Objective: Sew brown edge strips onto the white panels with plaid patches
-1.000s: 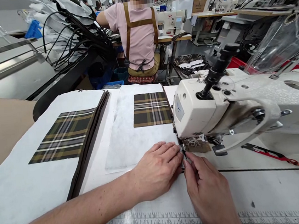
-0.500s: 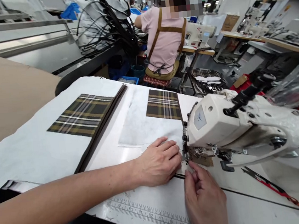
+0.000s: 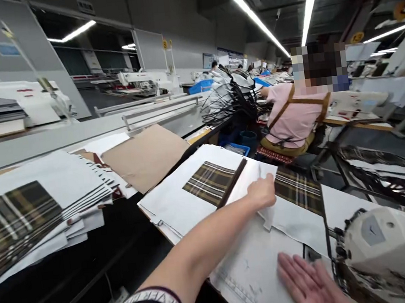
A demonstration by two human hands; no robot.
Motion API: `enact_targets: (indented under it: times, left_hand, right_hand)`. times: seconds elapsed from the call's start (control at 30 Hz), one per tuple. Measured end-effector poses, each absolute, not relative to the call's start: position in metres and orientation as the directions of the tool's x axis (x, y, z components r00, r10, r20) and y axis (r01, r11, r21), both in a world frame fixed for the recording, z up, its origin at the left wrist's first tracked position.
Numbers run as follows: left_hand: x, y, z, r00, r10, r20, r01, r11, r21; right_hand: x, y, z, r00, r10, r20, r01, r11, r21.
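My left hand (image 3: 263, 193) reaches forward across the sewing table (image 3: 251, 252), its fingers closed on the edge of a white fabric panel (image 3: 300, 223). A lifted white part stands up beside the fingers, and a plaid piece (image 3: 298, 189) shows on the panel to the right. My right hand (image 3: 306, 280) is open near the front of the table, palm turned up and fingers stretched, close to the sewing machine (image 3: 381, 238). To the left of my left hand lies a stack of white panels (image 3: 171, 198) with a plaid piece on top and a dark folded edge.
More plaid-and-white panels (image 3: 63, 171) are piled at the far left, near a brown cardboard sheet (image 3: 148, 154). A person in a pink shirt (image 3: 299, 112) sits ahead with their back turned. Dark-strapped pieces (image 3: 375, 176) hang at the right.
The view has swung left and up. My left hand has left the needle area and reached forward onto the panel's edge. My right hand has drawn back from the needle and opened.
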State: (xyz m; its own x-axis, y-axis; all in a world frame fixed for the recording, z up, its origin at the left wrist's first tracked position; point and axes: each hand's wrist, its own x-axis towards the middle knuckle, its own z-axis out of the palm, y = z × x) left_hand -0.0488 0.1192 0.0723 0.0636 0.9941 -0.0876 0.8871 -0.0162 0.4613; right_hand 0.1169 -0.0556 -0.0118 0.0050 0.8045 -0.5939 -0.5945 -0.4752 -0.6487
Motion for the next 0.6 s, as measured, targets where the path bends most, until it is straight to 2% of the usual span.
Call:
enact_targets:
  times: [0.03,0.07,0.2,0.3,0.4,0.5,0.6]
  left_hand:
    - [-0.054,0.127,0.087,0.113,0.992,-0.048,0.879,-0.078,0.470]
    - [-0.064,0.133,0.104,0.154,0.988,-0.008,0.869,-0.132,0.476]
    - [-0.140,0.139,0.166,0.225,0.964,0.139,0.819,-0.265,0.509]
    - [-0.224,0.113,0.177,0.153,0.969,0.196,0.791,-0.239,0.563]
    - [-0.305,0.067,0.146,-0.006,0.991,0.133,0.762,-0.082,0.643]
    - [-0.358,0.025,0.093,-0.166,0.986,-0.016,0.728,0.134,0.673]
    - [-0.384,-0.001,0.048,-0.254,0.965,-0.072,0.704,0.235,0.670]
  right_hand:
    - [0.109,-0.039,-0.006,-0.017,0.819,-0.573,-0.634,-0.452,-0.627]
    - [0.101,-0.022,0.000,0.057,0.836,-0.546,-0.675,-0.370,-0.638]
    - [0.059,0.029,0.019,0.181,0.896,-0.405,-0.644,-0.203,-0.737]
    - [0.013,0.035,0.022,0.088,0.966,-0.241,-0.565,-0.151,-0.811]
    - [-0.034,0.021,0.015,-0.083,0.990,-0.118,-0.414,-0.142,-0.899]
    - [-0.063,0.004,0.001,-0.207,0.972,-0.114,-0.197,-0.156,-0.968]
    - [-0.067,-0.012,-0.009,-0.276,0.954,-0.121,-0.027,-0.134,-0.991]
